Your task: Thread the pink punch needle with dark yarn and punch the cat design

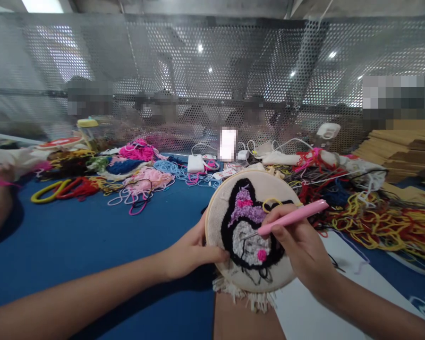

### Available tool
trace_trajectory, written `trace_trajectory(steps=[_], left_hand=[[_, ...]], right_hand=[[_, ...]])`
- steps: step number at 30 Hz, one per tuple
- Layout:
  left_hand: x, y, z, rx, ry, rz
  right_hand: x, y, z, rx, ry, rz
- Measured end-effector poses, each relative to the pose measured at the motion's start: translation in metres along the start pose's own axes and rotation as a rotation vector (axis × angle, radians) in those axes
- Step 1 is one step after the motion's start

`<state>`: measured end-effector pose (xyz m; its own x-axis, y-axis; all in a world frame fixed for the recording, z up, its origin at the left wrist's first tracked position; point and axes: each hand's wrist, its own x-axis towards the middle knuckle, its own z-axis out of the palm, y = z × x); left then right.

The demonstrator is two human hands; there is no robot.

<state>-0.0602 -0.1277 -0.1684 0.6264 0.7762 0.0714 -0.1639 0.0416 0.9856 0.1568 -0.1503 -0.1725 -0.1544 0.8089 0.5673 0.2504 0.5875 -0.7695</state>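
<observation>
Holding a round hoop by its left rim with the left hand, thumb pressed over the front onto the cloth, fingers mostly out of sight behind. Grasping a pink tool like a pen with the right hand, finger and thumb closed around the front of the handle, over the right side of the hoop.

Sloping, along the tool's long axis, from above the right hand down and leftward, past the right fingertips, into a thin metal needle. Ending at the left part of a white yarn patch, inside a thick black outline. Lying there between the two hands, above and to the right of the left thumb, seemingly a little nearer to that thumb than to the right fingertips. Looking shallow in angle against the cloth, as far as can be judged. Cannot tell about any piercing at the tip.

Below the right fingertips, within the same patch: a bright pink dot. Beneath the right forearm: white paper.
</observation>
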Motion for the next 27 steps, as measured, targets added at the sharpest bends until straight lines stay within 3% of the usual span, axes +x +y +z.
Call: trace_trajectory(steps=[9,18,27], left_hand=[[0.002,0.003,0.002,0.023,-0.024,0.028],[0.007,0.012,0.004,0.058,-0.034,0.061],[-0.004,0.003,0.006,0.059,-0.062,0.006]], right_hand=[[0.001,-0.004,-0.001,-0.155,-0.026,-0.102],[-0.005,-0.004,0.005,-0.187,-0.023,-0.101],[-0.001,0.005,0.009,-0.214,-0.122,-0.215]])
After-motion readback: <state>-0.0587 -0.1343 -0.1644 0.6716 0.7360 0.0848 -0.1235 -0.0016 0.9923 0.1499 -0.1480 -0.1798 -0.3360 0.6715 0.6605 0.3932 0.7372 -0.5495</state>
